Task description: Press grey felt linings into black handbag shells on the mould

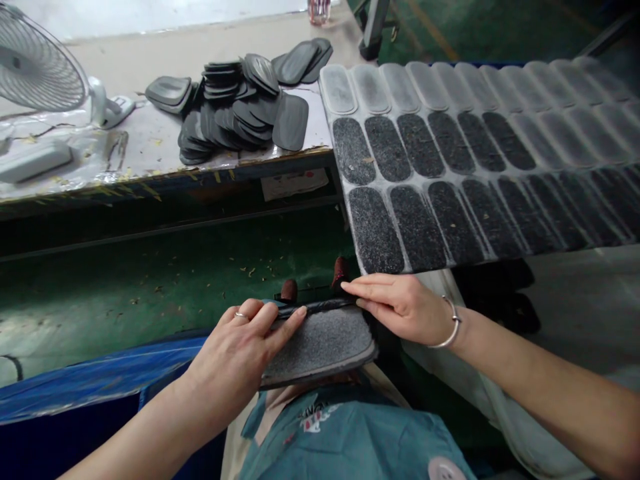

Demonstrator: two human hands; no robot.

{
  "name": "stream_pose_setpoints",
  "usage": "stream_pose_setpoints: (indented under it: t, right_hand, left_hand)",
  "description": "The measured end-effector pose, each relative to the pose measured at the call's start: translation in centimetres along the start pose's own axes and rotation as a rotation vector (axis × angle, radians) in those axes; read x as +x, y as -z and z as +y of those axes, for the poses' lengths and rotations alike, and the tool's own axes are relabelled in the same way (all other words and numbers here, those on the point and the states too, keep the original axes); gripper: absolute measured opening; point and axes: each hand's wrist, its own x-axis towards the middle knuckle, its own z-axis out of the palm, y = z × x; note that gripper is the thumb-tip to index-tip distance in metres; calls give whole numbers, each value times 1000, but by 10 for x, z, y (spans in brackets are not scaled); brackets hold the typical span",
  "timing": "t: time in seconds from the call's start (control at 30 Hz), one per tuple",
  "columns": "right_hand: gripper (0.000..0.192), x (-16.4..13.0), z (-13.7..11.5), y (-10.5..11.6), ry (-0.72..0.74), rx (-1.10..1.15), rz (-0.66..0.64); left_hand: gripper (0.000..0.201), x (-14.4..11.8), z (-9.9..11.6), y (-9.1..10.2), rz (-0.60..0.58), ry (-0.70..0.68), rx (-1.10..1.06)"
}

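Observation:
A grey, felt-like pad (pixel 320 339) with rounded corners is held above my lap. Along its far side runs a dark, rolled-looking black edge (pixel 320 307). My left hand (pixel 245 340) grips the left part of the pad, fingers bent over the black edge and one finger stretched along it. At the far right corner, my right hand (pixel 400 303) pinches the same edge between thumb and fingers. Whether the black edge is a separate strip or part of the pad, I cannot tell. My left hand covers the pad's left end.
Ahead right, a board (pixel 385 177) carries rows of oblong black and grey pads. Stacked dark curved pieces (pixel 225 127) lie on the worktable (pixel 145 150), beside a white fan (pixel 40 67). A blue bin (pixel 100 393) stands at lower left. Green apron cloth (pixel 350 433) covers my lap.

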Motion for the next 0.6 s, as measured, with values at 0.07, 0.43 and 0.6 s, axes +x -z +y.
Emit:
stream_pose_setpoints:
  t: [0.07, 0.43, 0.6]
  right_hand:
    - [35, -1, 0, 3, 29, -52, -19]
    - [32, -3, -23, -2, 79, -508, -168]
    - [31, 4, -39, -2, 55, -581, -147]
  left_hand:
    - [67, 0, -1, -1, 3, 8, -4]
    - [67, 2, 1, -2, 11, 1, -9]
    - [67, 2, 1, 1, 2, 4, -2]
